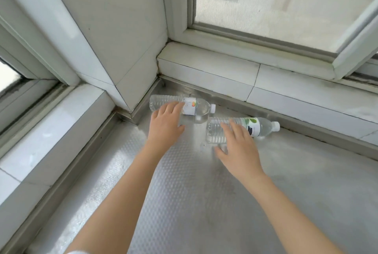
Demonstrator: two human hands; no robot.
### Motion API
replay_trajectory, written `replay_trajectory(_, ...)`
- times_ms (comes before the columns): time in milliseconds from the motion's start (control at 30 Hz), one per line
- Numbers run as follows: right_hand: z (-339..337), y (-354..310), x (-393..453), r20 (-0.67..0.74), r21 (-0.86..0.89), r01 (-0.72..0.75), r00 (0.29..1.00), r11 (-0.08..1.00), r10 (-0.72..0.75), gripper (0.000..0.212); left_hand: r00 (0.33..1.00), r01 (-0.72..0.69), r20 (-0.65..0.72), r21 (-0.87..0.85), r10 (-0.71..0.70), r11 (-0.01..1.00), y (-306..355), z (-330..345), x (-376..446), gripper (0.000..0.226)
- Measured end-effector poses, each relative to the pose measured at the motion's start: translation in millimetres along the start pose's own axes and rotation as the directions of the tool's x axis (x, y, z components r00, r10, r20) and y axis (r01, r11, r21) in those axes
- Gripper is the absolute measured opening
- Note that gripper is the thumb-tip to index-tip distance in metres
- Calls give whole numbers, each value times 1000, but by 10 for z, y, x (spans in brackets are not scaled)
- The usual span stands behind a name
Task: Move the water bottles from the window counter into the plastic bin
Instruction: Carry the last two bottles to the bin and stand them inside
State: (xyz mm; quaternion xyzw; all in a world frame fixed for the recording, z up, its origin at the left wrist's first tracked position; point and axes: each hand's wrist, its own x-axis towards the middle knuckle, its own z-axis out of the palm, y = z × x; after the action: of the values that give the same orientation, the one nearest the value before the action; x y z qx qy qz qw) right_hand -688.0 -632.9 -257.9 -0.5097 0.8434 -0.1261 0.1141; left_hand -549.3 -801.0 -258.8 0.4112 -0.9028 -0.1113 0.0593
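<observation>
From the head camera, two clear water bottles lie on their sides on the window counter (184, 202), a metal surface with an embossed dimple pattern, both with white caps pointing right. The far bottle (196, 107) lies close to the corner where a white tiled pillar (114, 34) meets the low tiled ledge (266, 84) under the window (286, 4); its label is white with a green edge. The near bottle (255, 126) lies just right of it and a little nearer, its ribbed base close to the far bottle's shoulder, its label showing a green leaf. The left hand (164, 124) reaches in with fingers straight and slightly spread, the fingertips lying over the far bottle's ribbed middle, thumb out to the right and off the bottle; whether they press on it cannot be told. The right hand (237, 147) is spread wide above the near bottle's base half, fingers straight across the ribs, thumb low on the left near the counter. Neither hand curls round a bottle. Both forearms are bare, and the plastic bin is out of view.
</observation>
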Motion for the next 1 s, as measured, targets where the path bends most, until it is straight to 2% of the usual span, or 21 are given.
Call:
replay_trajectory(233, 251, 2, 580, 231, -122, -13, 972, 992, 41, 84, 983, 39, 171, 117, -59, 992, -234, 266, 603, 80)
replay_trajectory(300, 289, -23, 630, 245, -108, -13, 969, 994, 40, 87, 986, 46, 155, 140, -68, 989, -307, 313, 649, 79)
replay_trajectory(367, 267, -48, 651, 256, -42, 31, 967, 999, -20, 68, 994, 23, 103, 192, -43, 981, -385, 331, 677, 74)
replay_trajectory(467, 251, -58, 584, 327, -27, 151, 936, 988, -134, 43, 996, -84, 49, 308, 72, 948, -461, 324, 715, 70)
replay_trajectory(567, 277, -40, 400, 334, 125, 185, 917, 975, -217, 41, 993, -116, 47, 310, 106, 944, -475, 302, 700, 69)
replay_trajectory(633, 321, -35, 214, 307, 280, 133, 926, 951, -220, 40, 995, -99, 61, 298, 84, 949, -468, 299, 619, 68)
replay_trajectory(667, 350, -17, 118, 251, 349, 103, 947, 932, -199, 37, 995, -97, 61, 292, 83, 952, -459, 309, 556, 67)
replay_trajectory(700, 383, 21, 24, 117, 397, 105, 980, 912, -164, 31, 996, -85, 45, 266, 75, 960, -450, 330, 475, 68)
replay_trajectory(733, 405, 66, -53, -79, 397, 132, 991, 908, -110, 23, 998, -55, 23, 224, 51, 973, -429, 351, 388, 68)
replay_trajectory(767, 414, 119, -109, -257, 344, 126, 966, 930, -36, 14, 1000, -9, 2, 176, 9, 984, -393, 368, 299, 69)
replay_trajectory(800, 408, 163, -136, -362, 282, 47, 930, 958, 61, 16, 999, 49, 2, 127, -50, 991, -344, 372, 217, 70)
replay_trajectory(833, 382, 200, -146, -383, 257, -79, 907, 963, 177, 35, 994, 110, 18, 84, -112, 990, -281, 367, 149, 71)
replay_trajectory(867, 351, 243, -146, -310, 291, -227, 897, 929, 316, 57, 984, 166, 51, 53, -169, 985, -223, 364, 101, 72)
replay_trajectory(933, 294, 282, -126, -49, 412, -488, 832, 770, 553, 88, 972, 210, 115, -13, -207, 978, -142, 379, 63, 73)
replay_trajectory(1000, 257, 283, -77, 133, 506, -589, 776, 631, 617, 100, 956, 234, 203, -88, -212, 968, -81, 373, 104, 75)
